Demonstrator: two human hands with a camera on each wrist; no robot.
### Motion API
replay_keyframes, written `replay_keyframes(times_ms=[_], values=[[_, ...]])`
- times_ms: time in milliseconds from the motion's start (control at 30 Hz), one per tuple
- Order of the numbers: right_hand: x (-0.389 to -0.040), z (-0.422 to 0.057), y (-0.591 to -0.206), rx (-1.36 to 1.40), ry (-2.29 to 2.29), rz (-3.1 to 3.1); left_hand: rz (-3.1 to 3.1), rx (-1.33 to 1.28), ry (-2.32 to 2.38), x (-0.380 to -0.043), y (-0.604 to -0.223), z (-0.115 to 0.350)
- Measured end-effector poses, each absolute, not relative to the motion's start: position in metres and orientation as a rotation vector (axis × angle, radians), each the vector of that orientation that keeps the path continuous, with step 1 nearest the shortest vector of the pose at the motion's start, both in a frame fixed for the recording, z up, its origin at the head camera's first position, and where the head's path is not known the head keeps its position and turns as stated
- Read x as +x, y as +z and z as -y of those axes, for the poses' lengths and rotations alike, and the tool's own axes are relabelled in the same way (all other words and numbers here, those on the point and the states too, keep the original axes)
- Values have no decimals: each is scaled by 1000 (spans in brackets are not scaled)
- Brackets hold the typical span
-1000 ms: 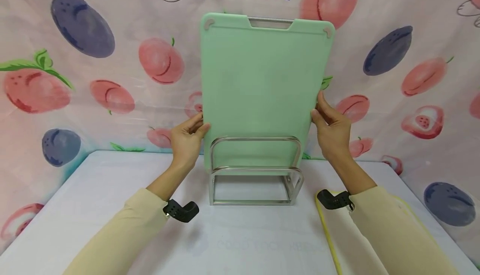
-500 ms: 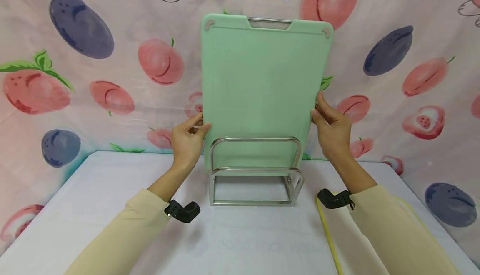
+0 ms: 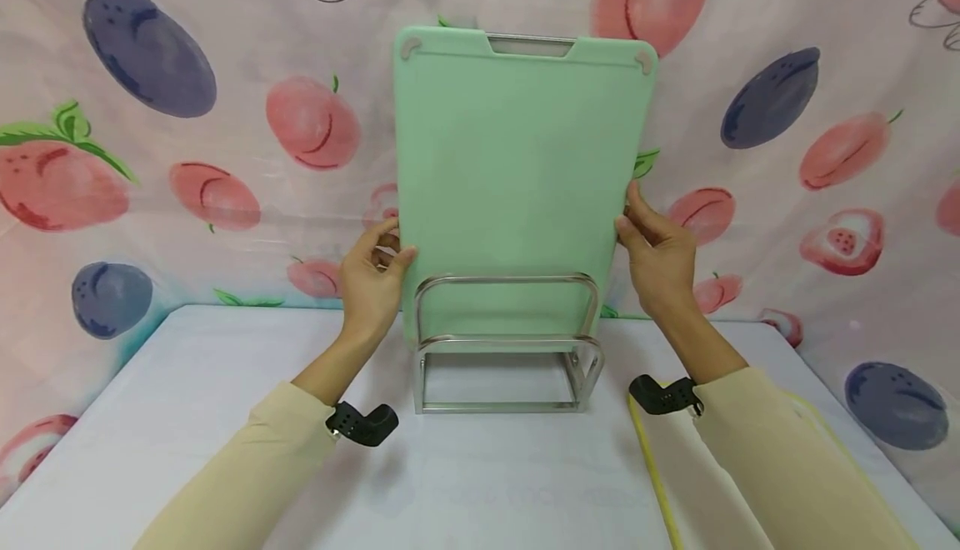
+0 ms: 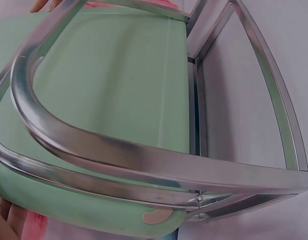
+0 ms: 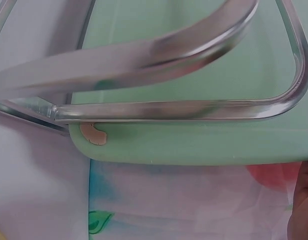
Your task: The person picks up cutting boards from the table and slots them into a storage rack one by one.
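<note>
A light green cutting board [image 3: 521,158] stands upright in a slot of a silver metal rack [image 3: 510,339]. My left hand [image 3: 371,279] pinches the board's left edge, thumb at the front and fingers partly hidden behind. Higher up on the opposite edge, my right hand [image 3: 663,258] grips it the same way. In the left wrist view, the rack's curved bars [image 4: 109,155] cross in front of the board [image 4: 114,85]. The right wrist view shows the board's lower corner with a beige pad [image 5: 94,135], behind a rack bar [image 5: 169,111].
A white-covered table [image 3: 480,475] carries the rack. A yellow-edged pale item [image 3: 656,475] lies under the right forearm, mostly hidden. Close behind the board hangs a fruit-printed curtain [image 3: 315,25].
The head view has shifted slightly, moving the scene a little leftward. The left hand's fingers have spread a bit at the board's edge. The board and rack stay in place.
</note>
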State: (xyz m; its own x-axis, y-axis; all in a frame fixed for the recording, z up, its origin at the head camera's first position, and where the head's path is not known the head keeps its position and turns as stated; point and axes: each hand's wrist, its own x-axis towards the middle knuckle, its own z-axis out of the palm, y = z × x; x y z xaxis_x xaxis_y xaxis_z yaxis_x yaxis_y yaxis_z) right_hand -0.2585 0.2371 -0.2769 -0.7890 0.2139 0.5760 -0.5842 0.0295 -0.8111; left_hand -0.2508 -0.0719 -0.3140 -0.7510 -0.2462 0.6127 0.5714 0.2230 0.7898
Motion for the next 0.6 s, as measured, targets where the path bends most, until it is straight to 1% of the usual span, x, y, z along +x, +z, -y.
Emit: replay_keyframes(times_ms=[133,300,600], values=[[-259,-237,-276,367,1823,1742,1840,-354,-1617,-249,-312,73],[-259,-236,-277,371,1825,1736,1801,-399,-1678,-239,-303,70],[-259,-237,-276,336,1754,1782,1769,-389,-1718,-235,-298,68]])
